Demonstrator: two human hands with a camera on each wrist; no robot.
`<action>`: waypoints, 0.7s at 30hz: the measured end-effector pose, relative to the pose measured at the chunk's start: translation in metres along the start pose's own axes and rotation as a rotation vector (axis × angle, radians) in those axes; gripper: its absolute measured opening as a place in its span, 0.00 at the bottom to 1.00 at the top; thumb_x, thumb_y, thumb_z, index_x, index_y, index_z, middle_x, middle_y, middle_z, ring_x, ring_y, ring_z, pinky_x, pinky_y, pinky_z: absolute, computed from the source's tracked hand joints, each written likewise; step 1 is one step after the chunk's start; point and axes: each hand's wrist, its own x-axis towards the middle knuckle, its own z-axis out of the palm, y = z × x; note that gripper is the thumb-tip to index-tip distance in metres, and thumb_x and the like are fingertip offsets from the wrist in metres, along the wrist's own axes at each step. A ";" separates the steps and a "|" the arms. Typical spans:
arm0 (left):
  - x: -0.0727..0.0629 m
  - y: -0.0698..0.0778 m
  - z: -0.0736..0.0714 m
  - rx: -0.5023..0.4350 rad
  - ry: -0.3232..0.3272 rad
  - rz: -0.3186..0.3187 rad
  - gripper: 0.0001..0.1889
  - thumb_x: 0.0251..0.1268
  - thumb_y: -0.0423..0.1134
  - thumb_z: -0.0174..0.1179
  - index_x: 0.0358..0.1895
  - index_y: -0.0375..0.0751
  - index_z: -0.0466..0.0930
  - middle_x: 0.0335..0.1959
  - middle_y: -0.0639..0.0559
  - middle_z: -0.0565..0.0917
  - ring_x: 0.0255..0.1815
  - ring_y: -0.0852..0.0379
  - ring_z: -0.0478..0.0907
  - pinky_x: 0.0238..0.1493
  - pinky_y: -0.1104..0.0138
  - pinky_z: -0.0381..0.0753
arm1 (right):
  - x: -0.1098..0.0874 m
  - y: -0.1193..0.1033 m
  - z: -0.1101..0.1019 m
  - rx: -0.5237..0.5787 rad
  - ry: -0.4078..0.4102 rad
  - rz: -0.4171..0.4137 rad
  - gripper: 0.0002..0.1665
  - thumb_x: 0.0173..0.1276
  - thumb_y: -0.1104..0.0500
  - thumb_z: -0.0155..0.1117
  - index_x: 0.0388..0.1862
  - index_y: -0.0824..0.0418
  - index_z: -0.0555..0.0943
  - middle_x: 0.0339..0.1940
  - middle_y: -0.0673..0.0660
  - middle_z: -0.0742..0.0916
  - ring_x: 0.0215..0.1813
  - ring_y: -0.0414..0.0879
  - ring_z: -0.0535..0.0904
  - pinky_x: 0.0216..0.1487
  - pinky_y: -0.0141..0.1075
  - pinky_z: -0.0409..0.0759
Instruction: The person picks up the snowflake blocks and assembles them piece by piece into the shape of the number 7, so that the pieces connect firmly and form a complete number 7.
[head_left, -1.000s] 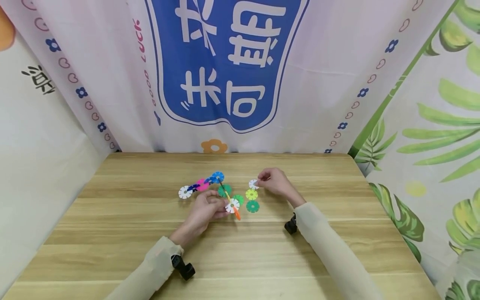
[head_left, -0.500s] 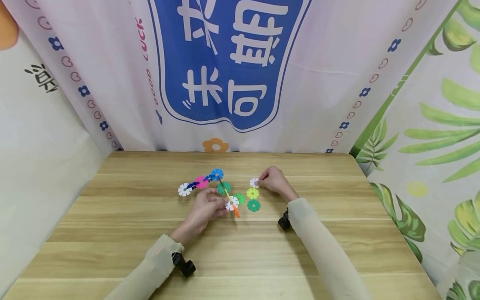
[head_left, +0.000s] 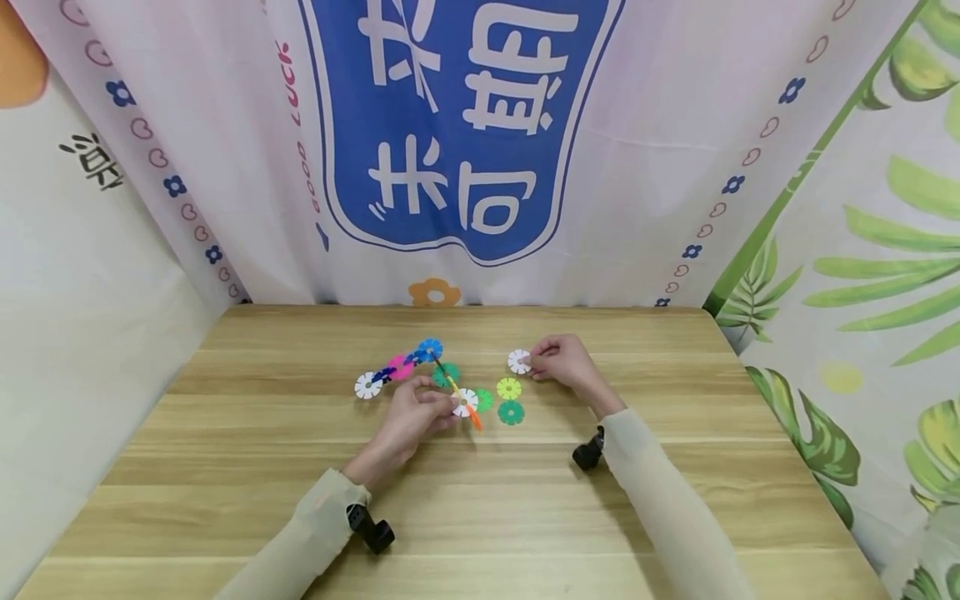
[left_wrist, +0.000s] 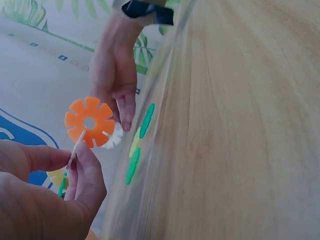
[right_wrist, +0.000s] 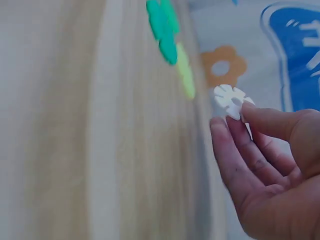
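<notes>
My left hand (head_left: 411, 419) pinches a white notched disc (head_left: 458, 403) between thumb and fingertips. An orange notched disc (left_wrist: 75, 122) is slotted onto it, nearly at a right angle. From there a joined chain runs up to a blue disc (head_left: 430, 342), then left past a pink disc (head_left: 401, 361) to a white end disc (head_left: 361, 385). My right hand (head_left: 564, 362) pinches a separate white notched disc (right_wrist: 226, 95) by its edge, held above the table. In the head view this disc is apart from the chain, right of it.
Loose discs lie flat on the wooden table (head_left: 480, 517): a yellow-green one (head_left: 509, 382), a teal one (head_left: 511, 420), a bright green one (head_left: 485, 408) and another teal one (head_left: 447, 367) partly behind the chain. A printed curtain (head_left: 630, 233) hangs along the back edge.
My right hand, still pinching the white disc, has shifted slightly right, away from the yellow-green disc. The left hand and the chain stay almost where they were.
</notes>
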 end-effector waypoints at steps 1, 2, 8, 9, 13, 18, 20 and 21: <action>0.000 0.000 0.000 0.003 0.000 0.003 0.26 0.70 0.23 0.62 0.67 0.27 0.63 0.46 0.40 0.86 0.40 0.55 0.88 0.52 0.62 0.94 | -0.006 0.000 -0.002 0.028 -0.002 -0.003 0.08 0.70 0.68 0.71 0.44 0.71 0.82 0.38 0.61 0.91 0.35 0.46 0.90 0.46 0.41 0.95; 0.000 0.001 0.001 0.002 0.001 0.005 0.26 0.69 0.23 0.62 0.66 0.27 0.63 0.46 0.41 0.86 0.40 0.55 0.88 0.52 0.62 0.94 | -0.011 -0.001 -0.004 0.058 -0.005 -0.005 0.08 0.70 0.69 0.70 0.45 0.72 0.82 0.39 0.61 0.91 0.36 0.47 0.90 0.49 0.43 0.94; 0.001 0.000 0.004 -0.007 0.004 0.003 0.28 0.69 0.22 0.62 0.68 0.25 0.61 0.44 0.42 0.86 0.38 0.55 0.89 0.51 0.62 0.94 | -0.051 -0.004 -0.014 0.197 -0.038 0.024 0.15 0.70 0.71 0.69 0.53 0.75 0.79 0.41 0.60 0.91 0.40 0.50 0.92 0.58 0.49 0.91; 0.002 0.000 0.005 -0.007 0.001 0.003 0.28 0.70 0.22 0.62 0.68 0.26 0.61 0.45 0.41 0.86 0.38 0.55 0.89 0.52 0.61 0.94 | -0.058 -0.004 -0.014 0.217 -0.043 0.041 0.17 0.70 0.72 0.69 0.56 0.75 0.79 0.43 0.61 0.91 0.41 0.50 0.92 0.58 0.47 0.91; 0.003 -0.002 0.007 0.000 -0.015 -0.004 0.28 0.70 0.22 0.61 0.69 0.28 0.61 0.48 0.39 0.84 0.40 0.54 0.89 0.53 0.59 0.94 | -0.085 0.005 -0.007 0.328 -0.068 0.086 0.23 0.70 0.74 0.66 0.63 0.78 0.76 0.48 0.65 0.90 0.43 0.47 0.91 0.57 0.39 0.92; 0.005 -0.001 0.010 -0.004 -0.022 -0.019 0.27 0.70 0.23 0.63 0.69 0.28 0.64 0.46 0.40 0.86 0.39 0.53 0.89 0.56 0.57 0.93 | -0.110 0.006 0.011 0.477 -0.082 0.095 0.23 0.71 0.76 0.64 0.63 0.82 0.73 0.42 0.61 0.89 0.42 0.48 0.91 0.53 0.36 0.93; 0.006 0.001 0.012 -0.014 -0.016 -0.023 0.30 0.69 0.24 0.64 0.71 0.28 0.64 0.46 0.41 0.86 0.40 0.53 0.89 0.58 0.57 0.92 | -0.116 0.004 0.018 0.523 -0.083 0.097 0.25 0.71 0.76 0.64 0.64 0.81 0.71 0.42 0.60 0.88 0.42 0.49 0.92 0.53 0.38 0.93; 0.007 0.002 0.012 -0.015 -0.014 -0.022 0.31 0.69 0.24 0.64 0.72 0.29 0.63 0.46 0.41 0.86 0.40 0.53 0.89 0.58 0.57 0.92 | -0.118 0.004 0.021 0.538 -0.088 0.095 0.26 0.71 0.76 0.63 0.65 0.81 0.71 0.42 0.60 0.88 0.43 0.50 0.92 0.54 0.38 0.93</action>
